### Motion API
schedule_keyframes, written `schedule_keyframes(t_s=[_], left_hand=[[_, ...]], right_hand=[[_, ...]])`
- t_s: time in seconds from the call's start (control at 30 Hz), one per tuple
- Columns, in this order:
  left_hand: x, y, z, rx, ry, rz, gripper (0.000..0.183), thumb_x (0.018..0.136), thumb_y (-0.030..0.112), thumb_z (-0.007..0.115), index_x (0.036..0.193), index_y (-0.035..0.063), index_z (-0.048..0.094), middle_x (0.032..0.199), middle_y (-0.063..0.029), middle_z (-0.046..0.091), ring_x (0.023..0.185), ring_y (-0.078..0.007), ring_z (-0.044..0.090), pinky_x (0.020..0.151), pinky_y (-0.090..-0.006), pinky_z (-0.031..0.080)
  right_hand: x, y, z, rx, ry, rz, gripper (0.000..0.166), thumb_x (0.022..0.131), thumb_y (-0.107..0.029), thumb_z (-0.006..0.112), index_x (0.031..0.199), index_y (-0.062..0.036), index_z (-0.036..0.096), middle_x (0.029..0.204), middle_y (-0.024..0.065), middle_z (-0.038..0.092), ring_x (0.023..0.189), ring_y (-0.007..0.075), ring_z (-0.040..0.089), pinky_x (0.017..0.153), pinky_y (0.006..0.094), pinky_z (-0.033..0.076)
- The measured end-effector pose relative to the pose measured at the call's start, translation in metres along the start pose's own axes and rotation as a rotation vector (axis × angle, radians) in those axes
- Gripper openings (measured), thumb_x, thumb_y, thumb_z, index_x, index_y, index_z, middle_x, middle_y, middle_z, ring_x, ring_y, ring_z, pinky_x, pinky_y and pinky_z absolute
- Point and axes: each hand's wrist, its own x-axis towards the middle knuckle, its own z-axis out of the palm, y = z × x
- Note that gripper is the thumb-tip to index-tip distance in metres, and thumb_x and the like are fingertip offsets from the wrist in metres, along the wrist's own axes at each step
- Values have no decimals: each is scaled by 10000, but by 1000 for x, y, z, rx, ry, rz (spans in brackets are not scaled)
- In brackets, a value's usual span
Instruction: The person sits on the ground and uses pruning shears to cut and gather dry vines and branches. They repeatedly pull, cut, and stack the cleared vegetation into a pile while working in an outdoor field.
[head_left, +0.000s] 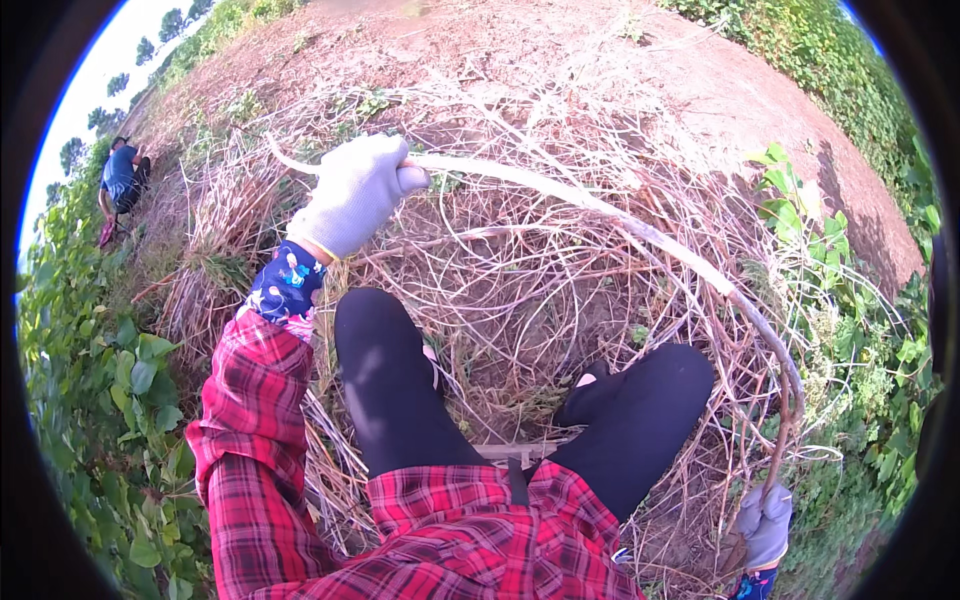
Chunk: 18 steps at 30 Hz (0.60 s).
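My left hand (356, 196), in a white knit work glove, is closed around a long woody vine stem (581, 198) near its thin left end. The stem bows in a wide arc over my knees to the right. Its left stretch is pale and looks stripped of bark, while the right stretch is brown. At the lower right, my right hand (765, 521), gloved too, pinches a thin brown strand at the arc's lower end. Whether that strand is loose bark or the stem itself is hard to tell. Below the arc lies a tangle of thin dry stems (517, 292).
My bent knees in black trousers (397, 375) flank the tangle. A wooden seat edge (517, 451) shows between my thighs. A bundle of dry stalks (225, 232) lies to the left. Leafy vines (142, 375) border both sides. A person (122, 176) crouches farther off, upper left. Bare soil (712, 82) stretches ahead.
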Motion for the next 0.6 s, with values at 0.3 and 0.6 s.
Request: schedule_keyframes(t_s=[0.3,0.6], left_hand=[[2,-31,61,53,-259,-454,318,938,353,449,980,89,622,711,-151,626,695,-326,632,610,-421,495],[1,-140,46,332,-141,-447,354,964,346,375,1089,113,610,807,-172,646,741,-327,638,624,-416,501]], right_hand=[[45,-68,146,214,-262,94,370,935,-378,495,909,-10,517,522,-44,303,385,50,272,346,203,233],[121,-42,264,246,-626,293,275,967,-268,452,965,-4,529,532,-37,321,396,68,292,361,240,247]])
